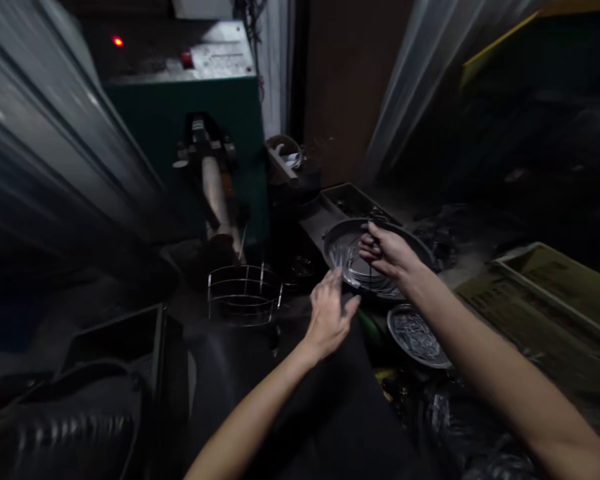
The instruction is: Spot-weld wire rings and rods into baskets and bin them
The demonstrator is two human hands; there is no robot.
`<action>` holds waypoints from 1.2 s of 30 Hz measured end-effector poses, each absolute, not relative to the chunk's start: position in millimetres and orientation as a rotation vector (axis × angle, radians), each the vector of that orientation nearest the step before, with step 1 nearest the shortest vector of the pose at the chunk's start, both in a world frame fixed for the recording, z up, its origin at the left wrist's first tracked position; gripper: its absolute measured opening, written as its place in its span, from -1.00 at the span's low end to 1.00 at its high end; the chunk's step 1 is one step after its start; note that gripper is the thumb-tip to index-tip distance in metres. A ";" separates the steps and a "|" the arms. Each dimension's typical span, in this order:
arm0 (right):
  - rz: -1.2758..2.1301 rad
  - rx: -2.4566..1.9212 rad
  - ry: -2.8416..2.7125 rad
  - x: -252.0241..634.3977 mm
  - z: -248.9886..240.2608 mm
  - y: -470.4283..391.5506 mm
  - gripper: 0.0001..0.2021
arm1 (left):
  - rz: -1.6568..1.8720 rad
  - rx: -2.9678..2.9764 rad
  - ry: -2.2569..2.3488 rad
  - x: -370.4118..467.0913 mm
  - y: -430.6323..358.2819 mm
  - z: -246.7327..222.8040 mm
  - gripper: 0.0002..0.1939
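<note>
My left hand (329, 315) is at the near left rim of a round metal pan (425, 257), its fingers stretched forward and the thumb apart; the fingertips are smeared by motion. Thin metal wire rings (373, 283) lie in the pan. Above the pan, my right hand (386, 250) has its fingers curled closed, and whatever they may hold is too dark to make out. To the left of my hands stands a round wire frame (245, 293) with several hoops and short uprights, beneath a green machine's projecting arm (214, 190).
The green machine (220, 127) carries a lit red lamp (118, 41). A smaller dish (415, 333) of small metal pieces sits under my right forearm. A yellowish crate (545, 300) is at right, a rectangular tray (355, 200) behind the pan, and an open box (117, 340) at left.
</note>
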State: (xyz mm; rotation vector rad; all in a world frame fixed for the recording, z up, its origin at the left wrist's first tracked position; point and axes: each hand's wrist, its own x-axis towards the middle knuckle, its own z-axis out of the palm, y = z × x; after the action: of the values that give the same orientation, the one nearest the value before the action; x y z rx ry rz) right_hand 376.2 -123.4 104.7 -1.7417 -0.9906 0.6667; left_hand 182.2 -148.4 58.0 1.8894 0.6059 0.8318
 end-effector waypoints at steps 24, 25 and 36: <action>1.108 -1.253 -0.850 207.9 58.2 -16.8 -0.56 | 0.834 2.348 1.021 -29.8 -28.6 55.8 -0.05; 1.136 -1.236 -0.822 206.0 57.8 -7.7 -0.57 | 0.833 2.351 1.006 -26.3 -17.5 46.6 -0.04; 1.193 -1.169 -0.953 186.0 52.5 9.5 -0.58 | 1.357 1.953 0.792 -4.6 -1.6 -11.1 -0.14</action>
State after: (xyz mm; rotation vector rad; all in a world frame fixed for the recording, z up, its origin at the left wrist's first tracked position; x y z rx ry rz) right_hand 186.0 9.5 52.5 -1.1687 -0.9533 1.1933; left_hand -4.6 -1.6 -11.1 1.9527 0.7924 1.3568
